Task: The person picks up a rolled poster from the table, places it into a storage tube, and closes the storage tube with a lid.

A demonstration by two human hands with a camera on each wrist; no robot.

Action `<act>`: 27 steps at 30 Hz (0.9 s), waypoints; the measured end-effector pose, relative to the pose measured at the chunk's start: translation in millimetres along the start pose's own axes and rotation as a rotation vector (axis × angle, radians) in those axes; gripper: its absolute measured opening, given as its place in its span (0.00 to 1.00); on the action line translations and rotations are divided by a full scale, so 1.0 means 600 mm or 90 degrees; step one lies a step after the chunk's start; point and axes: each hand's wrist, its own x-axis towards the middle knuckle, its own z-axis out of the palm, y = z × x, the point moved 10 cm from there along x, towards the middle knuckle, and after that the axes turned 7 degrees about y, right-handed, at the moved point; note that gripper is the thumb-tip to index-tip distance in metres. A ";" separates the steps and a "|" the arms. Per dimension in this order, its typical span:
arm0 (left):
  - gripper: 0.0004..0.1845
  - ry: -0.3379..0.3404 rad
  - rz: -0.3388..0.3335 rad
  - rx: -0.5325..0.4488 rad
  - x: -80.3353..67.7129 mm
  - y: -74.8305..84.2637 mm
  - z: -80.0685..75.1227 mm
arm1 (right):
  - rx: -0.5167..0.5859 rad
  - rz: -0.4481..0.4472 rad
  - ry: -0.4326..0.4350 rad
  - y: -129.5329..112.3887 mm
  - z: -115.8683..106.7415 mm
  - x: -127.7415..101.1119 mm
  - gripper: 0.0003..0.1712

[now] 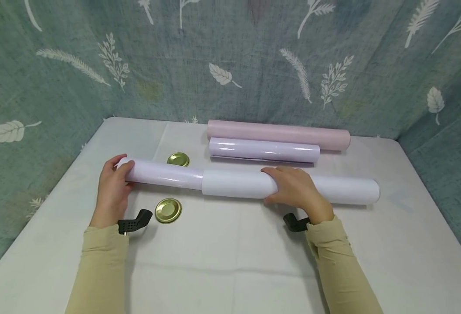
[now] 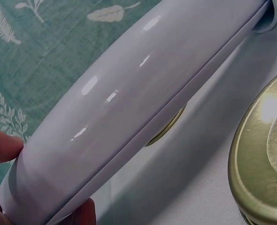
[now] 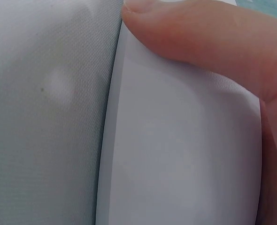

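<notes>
My left hand (image 1: 113, 189) grips the left end of a glossy pale lilac paper roll (image 1: 167, 175), thumb and fingers around it. The roll's right end is hidden inside a white tube (image 1: 234, 183), which lies in line with it. My right hand (image 1: 295, 187) is wrapped over the middle of that tube, with the thumb (image 3: 190, 33) across its surface in the right wrist view. In the left wrist view, a lengthwise edge runs along the lilac roll (image 2: 115, 98), and its far end enters the tube's mouth.
A second lilac roll (image 1: 263, 149) lies behind the tube, in front of a pink roll (image 1: 277, 133). One gold round lid (image 1: 168, 210) lies in front of the held roll, another gold lid (image 1: 178, 158) behind it. A green leaf-patterned cloth (image 1: 222, 56) hangs around the white table (image 1: 215, 274).
</notes>
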 end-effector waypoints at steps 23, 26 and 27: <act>0.35 -0.051 0.010 0.083 0.042 -0.055 0.010 | 0.004 0.003 0.007 0.001 0.000 -0.003 0.45; 0.36 -0.061 0.014 0.091 0.044 -0.056 0.012 | 0.000 0.001 0.008 0.000 0.000 -0.003 0.45; 0.36 -0.063 0.016 0.094 0.044 -0.056 0.012 | -0.001 0.001 0.008 0.000 0.001 -0.003 0.45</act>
